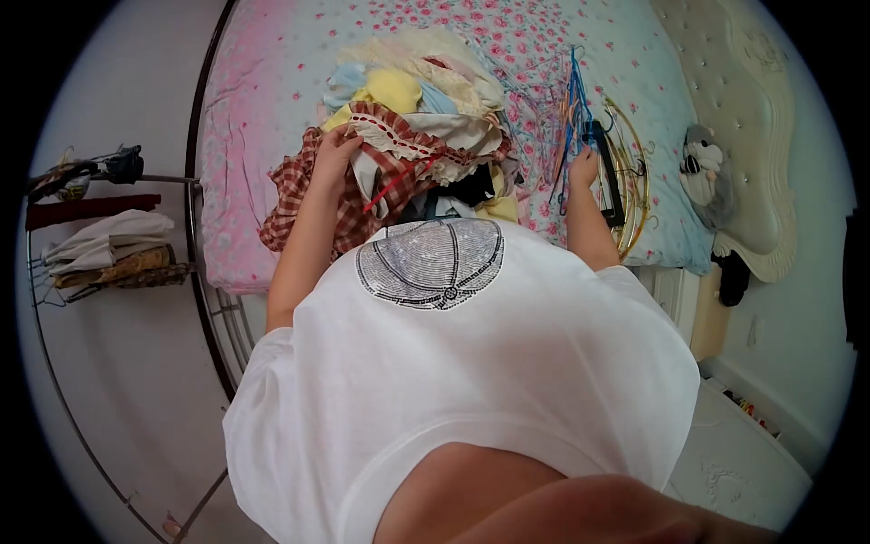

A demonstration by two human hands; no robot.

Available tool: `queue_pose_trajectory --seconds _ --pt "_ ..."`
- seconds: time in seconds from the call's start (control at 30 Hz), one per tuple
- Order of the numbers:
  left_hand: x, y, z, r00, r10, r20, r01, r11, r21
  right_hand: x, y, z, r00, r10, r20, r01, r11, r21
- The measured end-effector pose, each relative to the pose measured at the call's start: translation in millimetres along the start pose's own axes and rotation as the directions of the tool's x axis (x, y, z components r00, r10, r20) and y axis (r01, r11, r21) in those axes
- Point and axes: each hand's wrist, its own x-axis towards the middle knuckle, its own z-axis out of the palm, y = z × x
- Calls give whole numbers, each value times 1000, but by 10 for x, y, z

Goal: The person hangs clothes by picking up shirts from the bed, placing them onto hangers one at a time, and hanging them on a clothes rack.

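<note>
My left hand is closed on the edge of a red-and-white checked garment with a white ruffled trim and red ribbon. This garment lies on the near side of a heap of clothes in yellow, pale blue, white and black. At the right, my right hand has its fingers closed on a blue clothes hanger at the edge of a hanger pile. More hangers, gold, black and blue ones, lie just right of that hand.
Everything lies on a bed with a floral sheet. A tufted headboard and a grey plush toy are at the right. Clothes hang on a metal rack at the left. A white cabinet stands lower right.
</note>
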Motion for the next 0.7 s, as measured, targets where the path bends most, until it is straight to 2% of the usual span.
queue_pose_trajectory --seconds 0.03,0.13,0.23,0.33,0.43,0.47,0.53,0.67,0.7 --pt "11 1 6 1000 -4 -2 4 1000 3 29 -12 3 998 -55 16 54 997 48" --pt "42 -6 13 1000 -12 -9 12 1000 -3 49 -46 -54 994 -32 -105 27 998 -55" --pt "75 5 2 1000 -13 -19 12 1000 -10 56 -127 -258 982 -146 -120 126 979 -160" --pt "65 18 -9 1000 -22 14 22 999 -35 -15 -427 -489 996 -84 -36 85 996 35" --pt "132 -60 -90 997 -28 68 36 992 -119 229 -289 -342 993 -63 105 36 970 239" --pt "154 -78 -103 997 -25 72 34 991 -127 319 -252 -306 970 70 231 -160 903 399" --pt "180 -109 -126 996 -32 79 42 991 -124 393 -308 -346 822 234 519 -542 603 585" --pt "199 -105 -126 997 -49 58 56 991 -123 351 -508 -415 819 102 565 -535 492 687" --pt "182 -99 -120 998 -51 44 56 990 -131 323 -569 -430 828 77 555 -508 522 685"
